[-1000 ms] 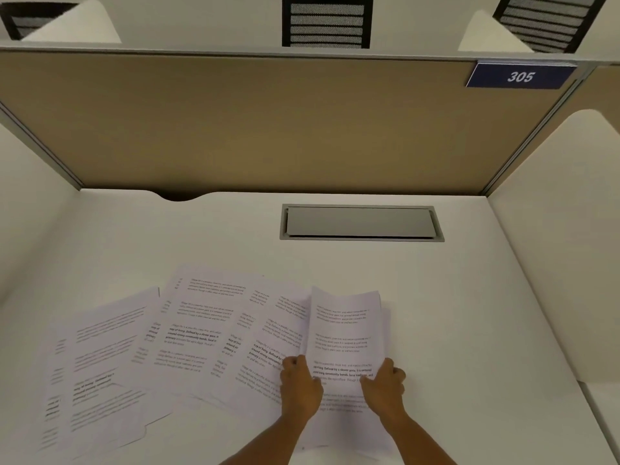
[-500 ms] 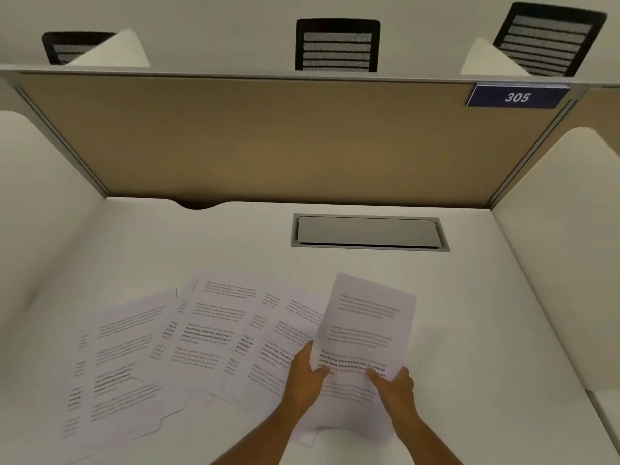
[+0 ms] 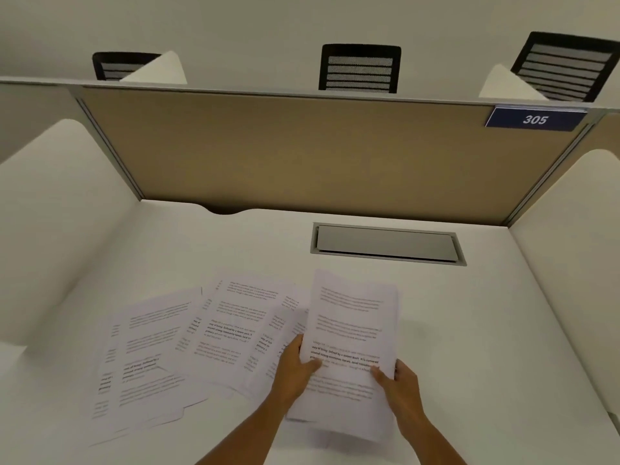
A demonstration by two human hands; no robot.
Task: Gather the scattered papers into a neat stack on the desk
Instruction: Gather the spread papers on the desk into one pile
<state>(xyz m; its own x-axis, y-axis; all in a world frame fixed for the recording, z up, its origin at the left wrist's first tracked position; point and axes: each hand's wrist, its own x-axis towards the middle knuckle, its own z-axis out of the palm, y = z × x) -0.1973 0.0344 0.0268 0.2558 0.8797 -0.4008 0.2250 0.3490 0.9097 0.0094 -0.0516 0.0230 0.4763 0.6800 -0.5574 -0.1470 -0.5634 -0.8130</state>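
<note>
Spreading across the white desk (image 3: 469, 330), printed papers (image 3: 174, 347) lie fanned and overlapping at left. To their right, a held bundle of sheets (image 3: 352, 317) tilts up off the surface, the left hand (image 3: 295, 367) and right hand (image 3: 401, 380) each pinching a side edge. Tapping its lower edge square before collecting more would likely keep it neat.

left grip (image 3: 297, 364) pinching, right grip (image 3: 401, 380) pinching
</note>
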